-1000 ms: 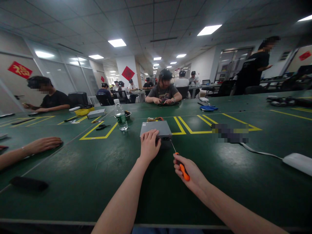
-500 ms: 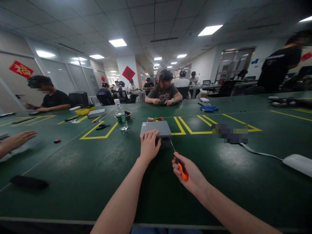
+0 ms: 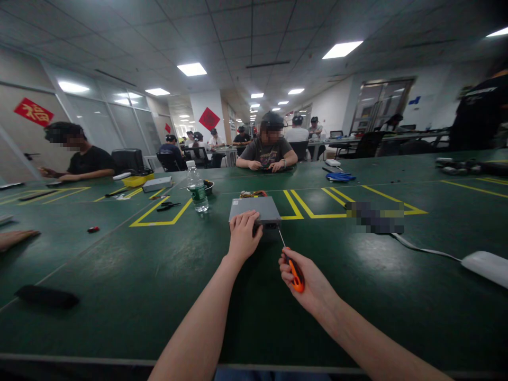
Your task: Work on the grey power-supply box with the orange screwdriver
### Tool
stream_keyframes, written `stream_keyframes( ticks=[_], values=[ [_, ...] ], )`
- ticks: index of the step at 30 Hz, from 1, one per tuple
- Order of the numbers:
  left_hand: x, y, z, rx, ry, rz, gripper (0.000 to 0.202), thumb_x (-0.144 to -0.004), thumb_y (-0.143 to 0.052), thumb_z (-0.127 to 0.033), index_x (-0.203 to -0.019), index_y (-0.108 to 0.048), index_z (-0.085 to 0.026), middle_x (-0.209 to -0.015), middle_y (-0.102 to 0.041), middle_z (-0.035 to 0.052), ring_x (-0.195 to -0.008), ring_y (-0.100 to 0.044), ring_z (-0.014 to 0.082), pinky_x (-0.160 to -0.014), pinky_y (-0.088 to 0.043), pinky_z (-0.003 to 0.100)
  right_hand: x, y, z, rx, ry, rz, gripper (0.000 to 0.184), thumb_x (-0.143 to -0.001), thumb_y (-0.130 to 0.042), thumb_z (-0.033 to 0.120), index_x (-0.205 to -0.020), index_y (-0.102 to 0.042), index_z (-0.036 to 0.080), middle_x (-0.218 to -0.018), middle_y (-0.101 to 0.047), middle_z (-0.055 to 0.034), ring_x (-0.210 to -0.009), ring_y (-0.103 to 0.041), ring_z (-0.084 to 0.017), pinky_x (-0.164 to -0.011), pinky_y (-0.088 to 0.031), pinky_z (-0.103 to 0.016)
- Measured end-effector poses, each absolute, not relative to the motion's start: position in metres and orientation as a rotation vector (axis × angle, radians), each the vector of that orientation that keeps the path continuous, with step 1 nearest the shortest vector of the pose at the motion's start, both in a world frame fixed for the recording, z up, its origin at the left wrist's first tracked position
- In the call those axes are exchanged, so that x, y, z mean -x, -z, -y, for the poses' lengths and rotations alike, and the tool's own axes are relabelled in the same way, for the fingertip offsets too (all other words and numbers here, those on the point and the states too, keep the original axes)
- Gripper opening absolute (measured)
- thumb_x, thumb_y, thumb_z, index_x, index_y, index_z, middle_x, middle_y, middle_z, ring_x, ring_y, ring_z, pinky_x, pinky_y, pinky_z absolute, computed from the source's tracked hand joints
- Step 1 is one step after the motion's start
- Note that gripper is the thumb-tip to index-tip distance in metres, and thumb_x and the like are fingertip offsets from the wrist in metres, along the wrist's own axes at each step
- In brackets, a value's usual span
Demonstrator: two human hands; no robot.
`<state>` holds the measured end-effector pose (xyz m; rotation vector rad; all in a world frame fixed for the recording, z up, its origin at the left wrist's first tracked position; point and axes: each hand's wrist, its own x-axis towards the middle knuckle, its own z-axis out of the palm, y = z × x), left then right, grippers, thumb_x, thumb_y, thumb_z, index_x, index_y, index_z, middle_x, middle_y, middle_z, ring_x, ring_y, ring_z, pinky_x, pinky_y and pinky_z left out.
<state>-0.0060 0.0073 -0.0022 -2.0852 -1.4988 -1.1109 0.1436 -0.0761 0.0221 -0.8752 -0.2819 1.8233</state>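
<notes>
A flat grey metal box (image 3: 257,208) lies on the green table (image 3: 119,275) in front of me. My left hand (image 3: 243,236) rests on its near edge, fingers curled over the top, holding it down. My right hand (image 3: 307,280) is closed round the orange handle of a screwdriver (image 3: 293,270). The thin shaft points up and away, and its tip sits at the box's near right corner.
A water bottle (image 3: 197,187) stands left of the box inside yellow floor-tape lines. A white device (image 3: 484,266) with a cable lies at the right. A black object (image 3: 46,297) lies near left. Another person's hand (image 3: 16,237) rests at the left edge. Several people sit opposite.
The other person's hand at the left has pulled back toward the table edge, uncovering a small red object. A standing person at the right has walked further right. My hands barely moved.
</notes>
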Motion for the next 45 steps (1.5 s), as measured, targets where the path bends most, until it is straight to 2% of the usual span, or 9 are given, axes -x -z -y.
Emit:
stream_keyframes(
  ticks=[6,9,13,20,26,33,38,45],
  values=[
    [0.0065,0.0019,-0.0072,2.079,1.096,1.498,0.033,-0.081,-0.053,-0.026,-0.113,-0.052,-0.025,-0.120,-0.056,0.0035,-0.113,-0.046,0.0205,-0.098,-0.028,0.039,-0.1432,-0.0281,0.0794,0.842,-1.904,0.302,0.019,-0.090,-0.041,0.019,-0.081,-0.054,0.009,-0.063,-0.051,-0.0028,-0.044,-0.045,-0.004,-0.037,-0.038,-0.011],
    [0.0061,0.0017,-0.0069,2.072,1.086,1.500,0.032,-0.081,-0.052,-0.026,-0.113,-0.052,-0.025,-0.120,-0.056,0.0037,-0.113,-0.046,0.0204,-0.098,-0.028,0.039,-0.1415,-0.0258,0.0786,0.866,-1.900,0.307,0.019,-0.090,-0.040,0.019,-0.083,-0.055,0.009,-0.060,-0.049,-0.0020,-0.041,-0.043,-0.004,-0.034,-0.036,-0.011],
    [0.0058,0.0022,-0.0071,2.068,1.094,1.499,0.032,-0.081,-0.053,-0.026,-0.112,-0.052,-0.025,-0.121,-0.056,0.0037,-0.113,-0.046,0.0207,-0.098,-0.028,0.038,-0.1416,-0.0217,0.0759,0.884,-1.837,0.297,0.013,-0.087,-0.047,0.017,-0.076,-0.051,0.012,-0.059,-0.048,0.0004,-0.040,-0.040,-0.003,-0.031,-0.030,-0.009],
    [0.0051,0.0017,-0.0060,2.065,1.103,1.509,0.031,-0.081,-0.052,-0.026,-0.112,-0.052,-0.025,-0.120,-0.056,0.0026,-0.113,-0.046,0.0201,-0.098,-0.028,0.038,-0.1462,-0.0246,0.0781,0.841,-1.896,0.319,0.023,-0.091,-0.037,0.020,-0.082,-0.054,0.009,-0.061,-0.049,-0.0011,-0.041,-0.040,-0.003,-0.033,-0.034,-0.010],
    [0.0047,0.0005,-0.0052,2.071,1.101,1.512,0.031,-0.081,-0.051,-0.025,-0.112,-0.052,-0.025,-0.120,-0.056,0.0039,-0.112,-0.046,0.0212,-0.097,-0.028,0.039,-0.1464,-0.0211,0.0758,0.902,-1.849,0.306,0.015,-0.085,-0.050,0.022,-0.074,-0.051,0.012,-0.059,-0.047,0.0006,-0.041,-0.041,-0.003,-0.030,-0.029,-0.009],
    [0.0049,0.0005,-0.0052,2.067,1.098,1.510,0.032,-0.080,-0.052,-0.025,-0.112,-0.052,-0.026,-0.120,-0.056,0.0035,-0.112,-0.047,0.0211,-0.097,-0.029,0.039,-0.1476,-0.0239,0.0763,0.873,-1.899,0.311,0.023,-0.090,-0.038,0.023,-0.081,-0.054,0.010,-0.061,-0.048,-0.0016,-0.040,-0.041,-0.004,-0.031,-0.032,-0.011],
    [0.0047,0.0001,-0.0046,2.062,1.107,1.506,0.031,-0.080,-0.053,-0.026,-0.111,-0.052,-0.025,-0.120,-0.056,0.0028,-0.112,-0.047,0.0202,-0.098,-0.028,0.038,-0.1461,-0.0234,0.0760,0.898,-1.848,0.296,0.015,-0.086,-0.048,0.019,-0.074,-0.051,0.012,-0.060,-0.047,0.0007,-0.039,-0.039,-0.003,-0.029,-0.027,-0.009],
    [0.0041,0.0005,-0.0048,2.068,1.105,1.511,0.032,-0.080,-0.052,-0.025,-0.112,-0.052,-0.025,-0.119,-0.056,0.0041,-0.112,-0.047,0.0217,-0.097,-0.028,0.040,-0.1462,-0.0258,0.0784,0.858,-1.891,0.323,0.023,-0.091,-0.038,0.022,-0.080,-0.055,0.010,-0.060,-0.049,-0.0015,-0.040,-0.042,-0.004,-0.032,-0.034,-0.011]
  ],
)
